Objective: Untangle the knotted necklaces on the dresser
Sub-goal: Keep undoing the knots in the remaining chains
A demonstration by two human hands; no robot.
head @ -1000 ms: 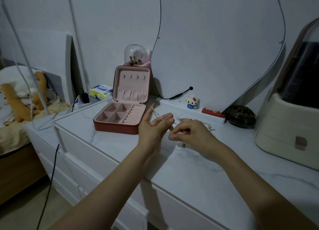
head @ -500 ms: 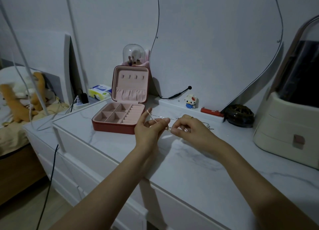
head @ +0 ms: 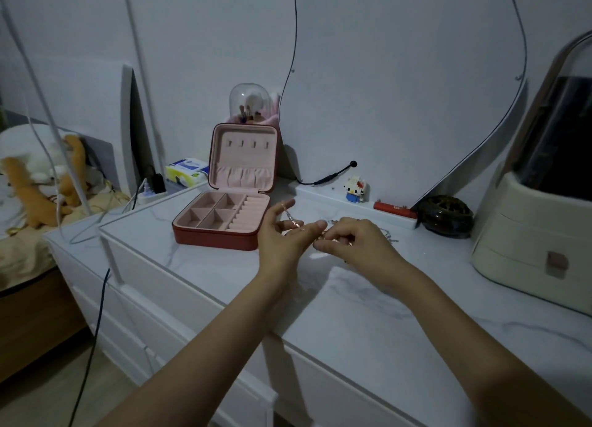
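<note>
White marble-patterned dresser top (head: 368, 324) carries both forearms, and above it the left hand (head: 282, 234) has its fingers spread and nearly straight, with a thin rose-gold chain necklace (head: 293, 220) draped over them. Just beside it the right hand (head: 355, 244) has curled fingers that pinch the tangled part of this chain, while a thin silver chain (head: 389, 237) lies on the top behind this hand. Farther back stand the open dark-red jewellery box with pink lining (head: 224, 215), a small block-built cat figure (head: 355, 188) and a dark round openwork container (head: 447, 215).
</note>
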